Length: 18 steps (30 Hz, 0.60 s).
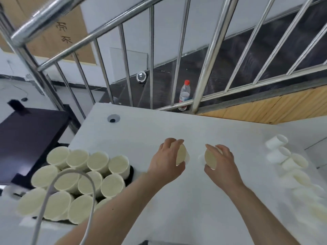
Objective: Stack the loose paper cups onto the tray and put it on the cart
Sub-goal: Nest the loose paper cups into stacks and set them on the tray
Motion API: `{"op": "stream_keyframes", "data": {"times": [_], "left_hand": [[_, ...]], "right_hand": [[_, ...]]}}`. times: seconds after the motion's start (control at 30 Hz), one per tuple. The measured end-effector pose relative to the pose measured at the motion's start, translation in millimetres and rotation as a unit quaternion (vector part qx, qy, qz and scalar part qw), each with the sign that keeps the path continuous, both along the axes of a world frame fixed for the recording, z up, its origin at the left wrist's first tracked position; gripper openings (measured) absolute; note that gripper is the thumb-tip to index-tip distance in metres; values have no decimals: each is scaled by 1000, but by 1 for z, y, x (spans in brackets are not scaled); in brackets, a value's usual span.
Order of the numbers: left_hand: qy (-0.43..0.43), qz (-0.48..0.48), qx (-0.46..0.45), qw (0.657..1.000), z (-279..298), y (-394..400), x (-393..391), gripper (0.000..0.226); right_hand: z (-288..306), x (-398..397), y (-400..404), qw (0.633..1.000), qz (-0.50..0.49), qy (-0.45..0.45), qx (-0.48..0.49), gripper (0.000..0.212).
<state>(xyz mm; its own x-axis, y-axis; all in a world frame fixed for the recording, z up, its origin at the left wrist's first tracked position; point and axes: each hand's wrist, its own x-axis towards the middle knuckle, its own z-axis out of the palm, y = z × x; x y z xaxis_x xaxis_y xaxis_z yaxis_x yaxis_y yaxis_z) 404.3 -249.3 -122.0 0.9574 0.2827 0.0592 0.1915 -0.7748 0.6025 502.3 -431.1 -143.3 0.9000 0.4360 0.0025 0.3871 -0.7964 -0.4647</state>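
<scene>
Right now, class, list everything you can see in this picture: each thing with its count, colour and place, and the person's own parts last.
cups on tray: about a dozen, white, upright, packed together at the table's left edge
tray: one, dark, mostly hidden under those cups
loose cups: several, white, lying along the right edge, blurred
held cups: two, white, one in each hand
table: one, white, with a round hole near its far left
bottle: one, clear with a red cap, behind the railing
railing: one, steel, beyond the table
cable: one, white, looping over the tray
left hand: grips a cup
right hand: grips a cup
</scene>
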Motion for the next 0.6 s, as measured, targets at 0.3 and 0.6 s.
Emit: {"op": "stream_keyframes", "data": {"times": [0.3,0.6], "left_hand": [[-28,-4,3,1000,4,40,-81,68],[-33,56,13,998,14,42,-157,68]], "right_hand": [[18,-95,55,999,20,6,32,71],[27,-156,69,993,97,-6,66,70]]}}
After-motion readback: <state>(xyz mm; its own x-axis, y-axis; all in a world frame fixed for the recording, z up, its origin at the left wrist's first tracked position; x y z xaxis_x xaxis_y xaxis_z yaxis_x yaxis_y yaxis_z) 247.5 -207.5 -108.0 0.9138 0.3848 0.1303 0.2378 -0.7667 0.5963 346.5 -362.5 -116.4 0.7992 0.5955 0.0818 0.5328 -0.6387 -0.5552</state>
